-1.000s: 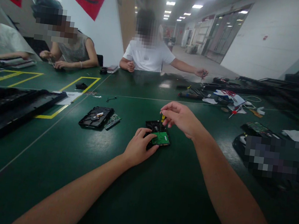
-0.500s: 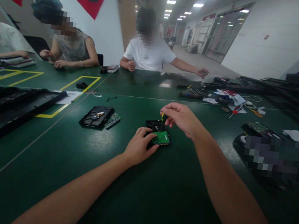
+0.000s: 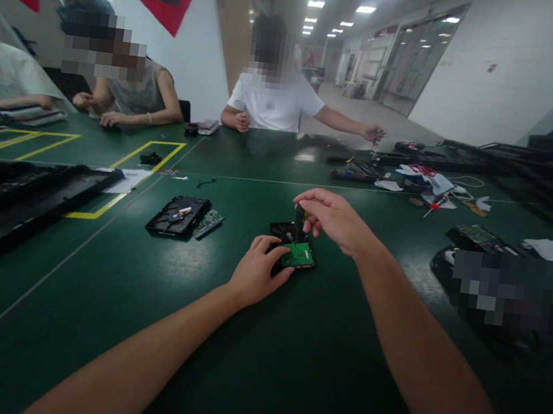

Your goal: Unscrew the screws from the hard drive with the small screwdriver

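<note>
A black hard drive point(image 3: 283, 231) lies on the green table with its green circuit board point(image 3: 299, 255) facing up. My left hand point(image 3: 256, 271) rests on the drive's near left corner, fingers curled over its edge, holding it in place. My right hand point(image 3: 333, 218) hovers just above the drive, fingers pinched round a small screwdriver point(image 3: 299, 222) that stands upright with its tip on the drive near the board's far edge.
A second opened drive point(image 3: 178, 215) with a loose board point(image 3: 208, 223) lies to the left. Black trays point(image 3: 16, 192) fill the left side. Tools and papers point(image 3: 421, 181) sit at the far right. Three people sit across the table.
My right hand has turned slightly on the screwdriver; the yellow part of its handle no longer shows. My left hand and the drive have stayed put.
</note>
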A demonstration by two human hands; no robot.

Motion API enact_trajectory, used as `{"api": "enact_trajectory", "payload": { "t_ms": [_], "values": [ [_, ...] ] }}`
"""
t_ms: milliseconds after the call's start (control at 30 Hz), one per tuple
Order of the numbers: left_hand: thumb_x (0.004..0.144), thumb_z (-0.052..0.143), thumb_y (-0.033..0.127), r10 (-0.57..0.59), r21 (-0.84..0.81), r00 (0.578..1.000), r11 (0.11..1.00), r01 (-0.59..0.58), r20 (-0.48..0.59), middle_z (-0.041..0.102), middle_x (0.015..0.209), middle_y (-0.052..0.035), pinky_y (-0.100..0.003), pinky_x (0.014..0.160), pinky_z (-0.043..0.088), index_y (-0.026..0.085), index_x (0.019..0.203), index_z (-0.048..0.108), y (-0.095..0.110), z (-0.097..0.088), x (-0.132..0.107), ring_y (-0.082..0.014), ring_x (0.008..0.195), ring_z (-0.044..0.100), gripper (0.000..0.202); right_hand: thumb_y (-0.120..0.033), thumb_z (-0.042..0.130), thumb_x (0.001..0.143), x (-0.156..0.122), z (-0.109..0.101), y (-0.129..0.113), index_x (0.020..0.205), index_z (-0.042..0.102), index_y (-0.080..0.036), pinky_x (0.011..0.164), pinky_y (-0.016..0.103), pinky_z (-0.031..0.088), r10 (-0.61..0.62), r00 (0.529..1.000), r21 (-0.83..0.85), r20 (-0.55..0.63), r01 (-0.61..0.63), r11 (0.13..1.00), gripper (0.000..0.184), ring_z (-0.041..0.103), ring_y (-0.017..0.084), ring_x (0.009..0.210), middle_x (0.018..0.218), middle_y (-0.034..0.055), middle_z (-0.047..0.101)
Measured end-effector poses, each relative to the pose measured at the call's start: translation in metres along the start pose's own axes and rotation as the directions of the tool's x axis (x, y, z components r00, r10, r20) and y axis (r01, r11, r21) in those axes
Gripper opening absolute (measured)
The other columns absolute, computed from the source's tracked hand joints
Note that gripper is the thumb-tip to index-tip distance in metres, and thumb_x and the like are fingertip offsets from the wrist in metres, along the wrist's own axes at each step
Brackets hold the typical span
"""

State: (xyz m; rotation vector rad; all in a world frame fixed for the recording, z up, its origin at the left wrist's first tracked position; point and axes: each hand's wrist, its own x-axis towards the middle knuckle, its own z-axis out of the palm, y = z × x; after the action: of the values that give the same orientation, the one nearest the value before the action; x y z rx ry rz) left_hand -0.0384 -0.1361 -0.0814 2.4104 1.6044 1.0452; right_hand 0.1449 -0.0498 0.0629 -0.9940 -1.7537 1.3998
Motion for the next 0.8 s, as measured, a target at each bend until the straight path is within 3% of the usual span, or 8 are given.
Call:
{"api": "enact_trajectory", "payload": {
  "t_ms": [167,300,400,567,633,733,800],
  "values": [
    [0.094,0.075,0.037,0.003,0.002,1.000,1.000,-0.003,0.003,0.058,0.136,-0.0132,-0.058,0.108,0.056,0.026,0.130,0.069,0.0006,-0.0008,0.0004,-0.0347,0.132,0.053,0.038,-0.023,0.058,0.103,0.0014,0.0002,0.0024,0.103,0.068,-0.020,0.047,0.020,0.048,0.021,1.000,0.058,0.013,-0.022,0.998,0.011,0.064,0.011,0.057,0.078,0.0013,0.066],
    [0.095,0.074,0.037,0.006,0.004,1.000,1.000,-0.006,0.005,0.058,0.137,-0.0136,-0.057,0.109,0.055,0.025,0.131,0.069,0.0002,-0.0012,0.0002,-0.0346,0.133,0.052,0.037,-0.028,0.070,0.098,-0.0012,-0.0001,0.0025,0.096,0.070,-0.020,0.046,0.019,0.046,-0.075,0.997,-0.067,0.035,0.077,0.995,0.008,0.060,0.010,0.056,0.074,-0.0011,0.064],
    [0.095,0.074,0.037,0.003,0.008,1.000,1.000,-0.003,0.009,0.058,0.136,-0.0135,-0.058,0.108,0.055,0.026,0.131,0.068,-0.0006,-0.0008,-0.0001,-0.0349,0.132,0.052,0.038,-0.025,0.073,0.096,-0.0031,-0.0012,0.0011,0.098,0.068,-0.019,0.043,0.019,0.045,-0.083,0.996,-0.099,0.019,0.084,0.991,0.008,0.062,0.010,0.056,0.080,0.0008,0.069],
    [0.095,0.075,0.037,0.004,0.007,1.000,1.000,-0.004,0.012,0.058,0.136,-0.0137,-0.057,0.109,0.055,0.025,0.131,0.069,-0.0004,-0.0011,0.0002,-0.0348,0.132,0.052,0.039,-0.019,0.066,0.097,-0.0021,-0.0035,-0.0017,0.098,0.066,-0.018,0.043,0.020,0.047,-0.016,1.000,-0.016,0.018,0.016,1.000,0.002,0.067,0.010,0.059,0.104,0.0081,0.076],
    [0.095,0.075,0.036,0.005,0.005,1.000,1.000,-0.005,0.010,0.058,0.136,-0.0133,-0.057,0.109,0.055,0.026,0.131,0.068,0.0002,-0.0016,0.0003,-0.0346,0.132,0.052,0.039,-0.016,0.062,0.097,-0.0009,-0.0041,-0.0021,0.101,0.071,-0.018,0.044,0.019,0.046,-0.011,1.000,-0.010,0.020,0.011,1.000,0.010,0.066,0.010,0.060,0.107,0.0085,0.075],
    [0.095,0.074,0.036,0.005,0.004,1.000,1.000,-0.005,0.013,0.058,0.136,-0.0133,-0.057,0.110,0.055,0.025,0.131,0.068,0.0009,-0.0022,0.0003,-0.0343,0.132,0.052,0.038,-0.015,0.060,0.097,-0.0003,-0.0045,-0.0019,0.103,0.074,-0.018,0.042,0.019,0.041,-0.024,1.000,-0.033,0.010,0.024,0.999,0.016,0.060,0.008,0.057,0.096,0.0060,0.073],
    [0.096,0.074,0.037,0.002,0.006,1.000,1.000,-0.002,0.015,0.057,0.136,-0.0138,-0.056,0.110,0.054,0.024,0.131,0.068,0.0009,-0.0024,0.0002,-0.0341,0.132,0.052,0.038,-0.018,0.063,0.097,-0.0011,-0.0045,-0.0014,0.100,0.073,-0.018,0.042,0.019,0.040,-0.041,0.999,-0.068,-0.008,0.041,0.997,0.010,0.057,0.008,0.055,0.085,0.0031,0.070]
  ]
}}
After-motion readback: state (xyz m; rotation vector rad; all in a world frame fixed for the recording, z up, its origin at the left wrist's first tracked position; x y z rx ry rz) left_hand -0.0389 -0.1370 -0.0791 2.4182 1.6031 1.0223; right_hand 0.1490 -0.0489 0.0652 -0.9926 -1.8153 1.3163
